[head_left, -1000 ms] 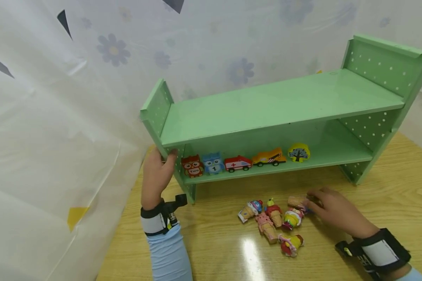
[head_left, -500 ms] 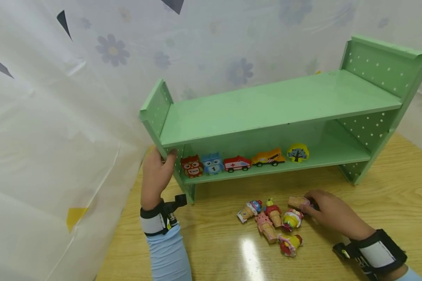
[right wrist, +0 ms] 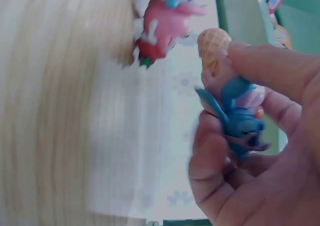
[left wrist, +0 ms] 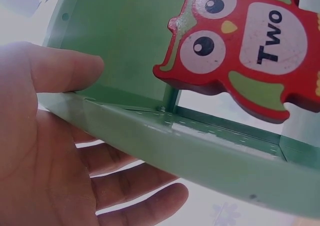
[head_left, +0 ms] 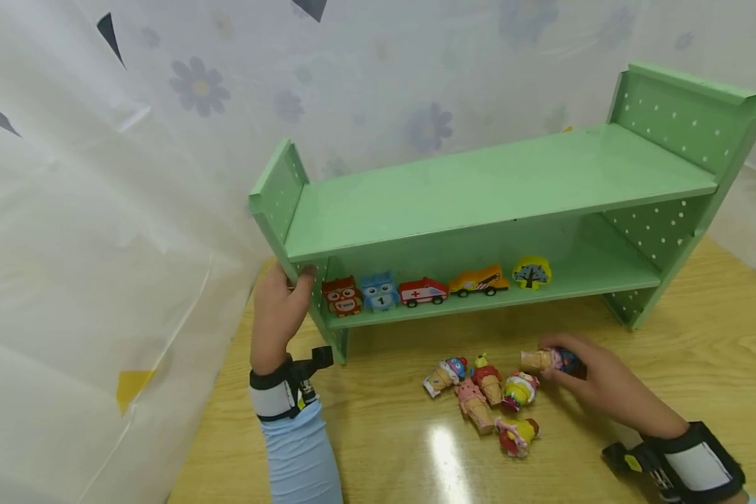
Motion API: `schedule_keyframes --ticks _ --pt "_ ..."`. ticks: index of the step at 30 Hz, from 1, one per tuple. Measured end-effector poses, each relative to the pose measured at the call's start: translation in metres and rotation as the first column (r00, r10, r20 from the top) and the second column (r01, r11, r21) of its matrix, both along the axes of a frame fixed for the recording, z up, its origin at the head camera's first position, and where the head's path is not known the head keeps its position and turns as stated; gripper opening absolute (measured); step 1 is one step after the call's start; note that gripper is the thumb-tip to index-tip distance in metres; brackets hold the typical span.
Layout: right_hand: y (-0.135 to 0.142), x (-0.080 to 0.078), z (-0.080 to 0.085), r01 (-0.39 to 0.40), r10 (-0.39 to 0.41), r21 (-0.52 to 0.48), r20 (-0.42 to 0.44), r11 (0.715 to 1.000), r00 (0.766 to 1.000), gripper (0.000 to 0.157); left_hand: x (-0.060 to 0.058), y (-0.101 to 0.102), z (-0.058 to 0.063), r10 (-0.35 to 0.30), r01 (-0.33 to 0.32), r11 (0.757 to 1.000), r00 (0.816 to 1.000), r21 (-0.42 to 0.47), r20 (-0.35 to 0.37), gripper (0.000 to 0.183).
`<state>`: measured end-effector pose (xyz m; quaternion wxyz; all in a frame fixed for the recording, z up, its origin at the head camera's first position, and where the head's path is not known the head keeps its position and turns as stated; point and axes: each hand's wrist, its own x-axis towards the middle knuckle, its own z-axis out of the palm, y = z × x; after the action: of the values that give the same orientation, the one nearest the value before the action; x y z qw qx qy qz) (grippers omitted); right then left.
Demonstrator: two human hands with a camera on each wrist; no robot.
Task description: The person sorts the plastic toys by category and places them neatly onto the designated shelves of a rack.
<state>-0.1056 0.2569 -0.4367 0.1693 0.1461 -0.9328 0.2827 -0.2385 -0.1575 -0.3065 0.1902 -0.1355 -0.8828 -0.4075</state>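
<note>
My left hand (head_left: 277, 318) grips the left side panel of a green two-tier shelf (head_left: 491, 189). In the left wrist view its thumb lies inside the panel and its fingers outside, near a red wooden owl (left wrist: 210, 46) marked "Two". Low over the table, my right hand (head_left: 607, 381) holds an ice-cream-cone figurine (right wrist: 237, 106) with a blue, long-eared character on top, between thumb and fingers. Several other cone figurines lie just left of that hand, among them a pink one (head_left: 474, 406), a red one (head_left: 487, 380) and a yellow one (head_left: 520, 390).
On the lower board stand the red owl, a blue owl (head_left: 380, 292), a red ambulance (head_left: 423, 292), an orange tow truck (head_left: 481, 281) and a yellow tree (head_left: 532, 271) in a row. Behind the wooden table (head_left: 378, 448) hangs a floral sheet (head_left: 378, 84).
My right hand has closed its fingers on the blue-topped figurine and drawn it slightly to the right. The left hand keeps its place on the shelf panel.
</note>
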Motion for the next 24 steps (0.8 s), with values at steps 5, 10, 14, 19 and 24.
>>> schedule_keyframes --ticks 5,10,14,19,24 --pt "-0.003 0.005 0.003 0.003 -0.008 -0.043 -0.106 0.999 0.994 0.041 0.001 -0.001 0.001 -0.003 0.003 1.000 1.000 0.003 -0.009 0.039" --pt "-0.008 0.010 0.010 0.009 -0.015 -0.055 -0.109 0.998 0.994 0.041 0.000 -0.001 0.000 -0.002 0.002 1.000 1.000 -0.004 -0.016 0.038" --pt "-0.022 0.014 0.029 -0.018 0.009 -0.076 -0.120 0.997 0.993 0.049 0.000 -0.001 0.000 0.006 -0.006 1.000 1.000 -0.004 -0.013 0.037" --pt "-0.051 0.013 0.072 -0.070 0.053 -0.136 -0.125 0.988 0.991 0.059 0.001 -0.002 0.002 0.011 -0.011 1.000 1.000 -0.003 -0.019 0.037" --pt "-0.085 -0.001 0.115 -0.152 0.110 -0.205 -0.202 0.967 0.973 0.054 0.000 0.000 -0.001 -0.007 0.007 1.000 0.999 -0.006 -0.031 0.038"
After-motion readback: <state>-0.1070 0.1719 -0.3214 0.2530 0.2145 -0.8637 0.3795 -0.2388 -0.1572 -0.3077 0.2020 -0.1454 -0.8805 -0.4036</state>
